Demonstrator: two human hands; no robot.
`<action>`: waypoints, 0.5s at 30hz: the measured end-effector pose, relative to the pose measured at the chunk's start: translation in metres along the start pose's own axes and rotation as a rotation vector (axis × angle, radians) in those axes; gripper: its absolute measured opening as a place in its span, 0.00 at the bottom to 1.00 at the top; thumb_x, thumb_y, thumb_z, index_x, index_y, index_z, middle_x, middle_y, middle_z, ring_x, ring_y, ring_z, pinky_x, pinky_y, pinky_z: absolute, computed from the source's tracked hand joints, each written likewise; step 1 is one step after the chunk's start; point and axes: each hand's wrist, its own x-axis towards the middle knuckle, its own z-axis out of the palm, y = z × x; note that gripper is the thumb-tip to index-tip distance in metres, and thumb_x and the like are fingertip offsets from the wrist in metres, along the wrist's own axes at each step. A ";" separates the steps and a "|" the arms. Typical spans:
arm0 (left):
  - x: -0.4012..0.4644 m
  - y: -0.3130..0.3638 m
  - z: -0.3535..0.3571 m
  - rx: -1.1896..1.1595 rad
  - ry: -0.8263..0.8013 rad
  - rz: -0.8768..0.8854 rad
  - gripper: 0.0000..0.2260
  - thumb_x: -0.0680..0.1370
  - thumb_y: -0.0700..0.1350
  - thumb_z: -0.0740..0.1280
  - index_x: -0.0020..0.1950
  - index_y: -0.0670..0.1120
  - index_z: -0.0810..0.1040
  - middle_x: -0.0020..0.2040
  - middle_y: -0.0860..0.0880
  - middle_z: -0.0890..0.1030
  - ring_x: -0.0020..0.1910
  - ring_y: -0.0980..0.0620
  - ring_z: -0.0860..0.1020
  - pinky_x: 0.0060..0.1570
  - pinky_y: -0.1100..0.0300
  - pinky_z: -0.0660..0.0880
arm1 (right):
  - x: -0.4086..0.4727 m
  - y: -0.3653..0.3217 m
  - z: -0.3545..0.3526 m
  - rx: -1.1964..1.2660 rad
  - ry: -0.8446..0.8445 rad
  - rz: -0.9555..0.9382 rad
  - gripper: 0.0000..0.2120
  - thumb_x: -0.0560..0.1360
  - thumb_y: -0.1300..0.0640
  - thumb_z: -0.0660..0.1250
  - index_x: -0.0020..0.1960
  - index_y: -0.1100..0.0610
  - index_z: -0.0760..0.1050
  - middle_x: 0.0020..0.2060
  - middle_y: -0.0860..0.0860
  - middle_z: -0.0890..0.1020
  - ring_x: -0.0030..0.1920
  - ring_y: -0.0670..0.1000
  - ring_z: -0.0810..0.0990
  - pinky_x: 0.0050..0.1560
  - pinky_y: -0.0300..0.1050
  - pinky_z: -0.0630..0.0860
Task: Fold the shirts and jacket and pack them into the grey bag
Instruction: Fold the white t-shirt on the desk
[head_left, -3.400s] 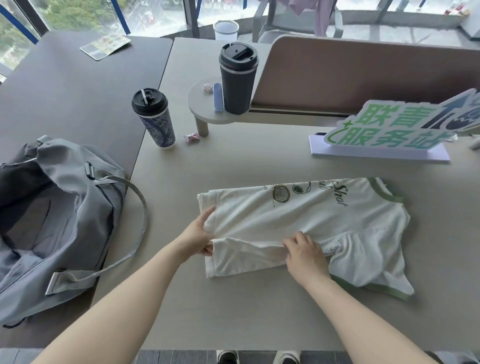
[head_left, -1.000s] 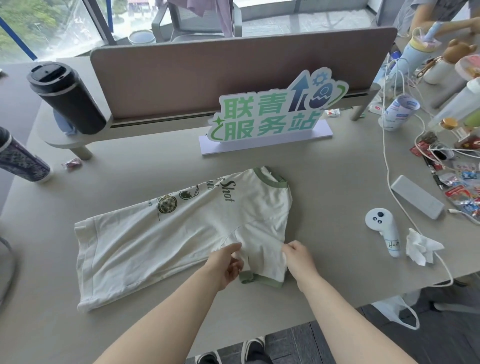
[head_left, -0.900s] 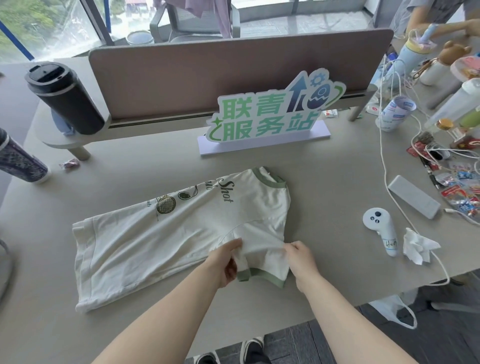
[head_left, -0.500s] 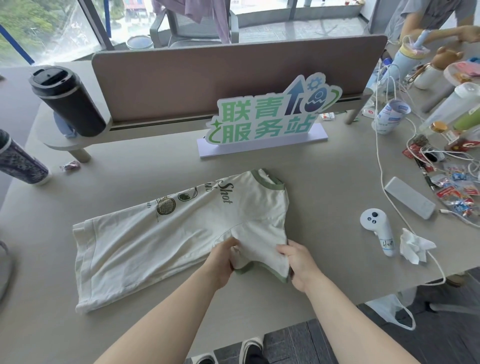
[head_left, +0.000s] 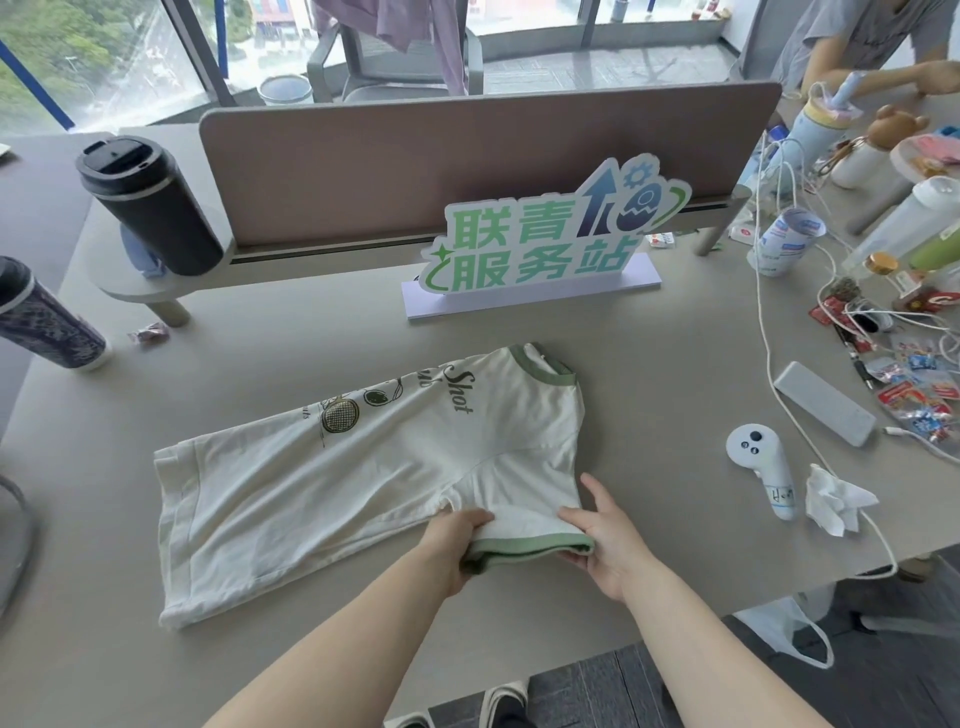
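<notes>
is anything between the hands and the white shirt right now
Nothing visible. Both hands are already on the white shirt: the left hand and right hand hold the two ends of its green-trimmed sleeve edge. The grey bag is out of view, so that path can't be judged.

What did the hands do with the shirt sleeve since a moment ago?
Both hands slid to the sleeve's green hem. The left hand grips its left end, the right hand holds its right end, and the sleeve now lies flatter. The rest of the shirt and the sign stayed put.
</notes>
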 end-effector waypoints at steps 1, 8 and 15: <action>-0.001 -0.003 0.000 0.008 0.008 -0.035 0.16 0.74 0.39 0.72 0.60 0.42 0.74 0.49 0.40 0.82 0.35 0.45 0.80 0.25 0.61 0.75 | -0.001 -0.001 -0.002 -0.035 0.000 0.001 0.29 0.78 0.67 0.63 0.74 0.44 0.64 0.58 0.56 0.80 0.42 0.54 0.82 0.32 0.45 0.78; -0.013 0.018 -0.001 0.054 0.131 -0.051 0.07 0.73 0.44 0.69 0.46 0.45 0.72 0.38 0.46 0.74 0.30 0.52 0.72 0.21 0.68 0.66 | 0.003 -0.033 0.004 -0.146 0.050 0.174 0.12 0.76 0.66 0.60 0.53 0.57 0.80 0.40 0.53 0.82 0.34 0.51 0.79 0.25 0.38 0.75; -0.001 0.104 -0.017 -0.252 0.067 -0.007 0.12 0.80 0.44 0.61 0.39 0.39 0.69 0.27 0.44 0.74 0.17 0.53 0.69 0.17 0.70 0.65 | 0.049 -0.102 0.047 0.270 -0.007 0.120 0.09 0.81 0.58 0.61 0.43 0.59 0.73 0.26 0.55 0.82 0.26 0.51 0.83 0.26 0.43 0.81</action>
